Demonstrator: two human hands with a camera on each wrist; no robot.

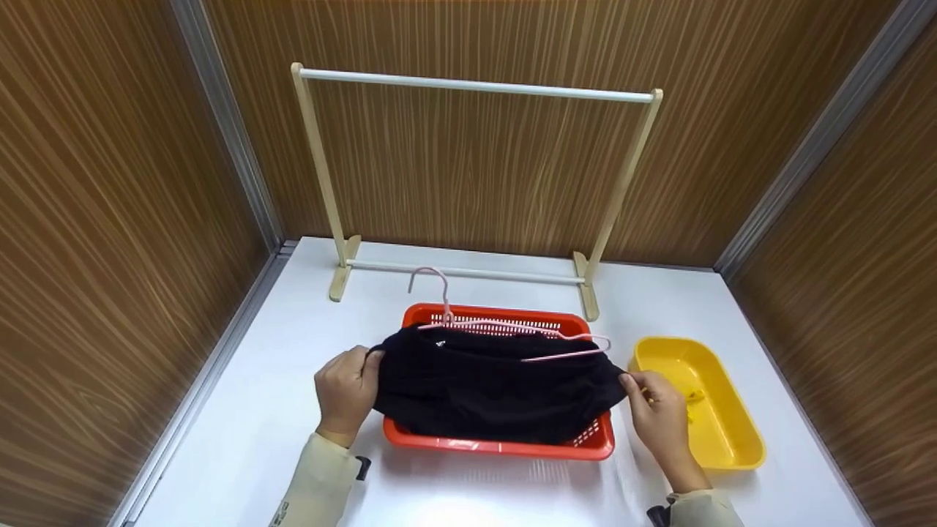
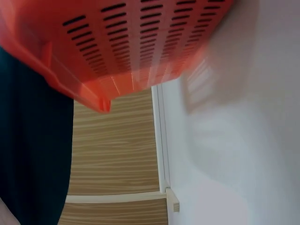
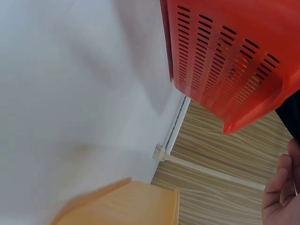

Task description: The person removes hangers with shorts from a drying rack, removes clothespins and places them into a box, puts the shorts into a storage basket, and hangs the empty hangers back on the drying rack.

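A black garment [image 1: 498, 395] is stretched sideways over the red basket [image 1: 498, 446] in the head view. My left hand [image 1: 348, 388] pinches its left end between thumb and fingers. At the opposite end, my right hand [image 1: 659, 410] pinches the other corner. A pink hanger [image 1: 505, 323] lies along the garment's upper edge, its hook standing up at the left and its right end showing on top of the cloth; part of it is hidden by the fabric. In the left wrist view the dark cloth [image 2: 33, 140] hangs beside the basket's slotted wall [image 2: 136, 42].
Behind the basket stands a wooden rack with a white top rail [image 1: 476, 86] and a lower bar [image 1: 468, 272]. To the right, a yellow tray [image 1: 732, 424] holds small yellow items [image 1: 692, 399], partly behind my right hand. Wood-grain panels [image 1: 468, 176] enclose the white table [image 1: 241, 439].
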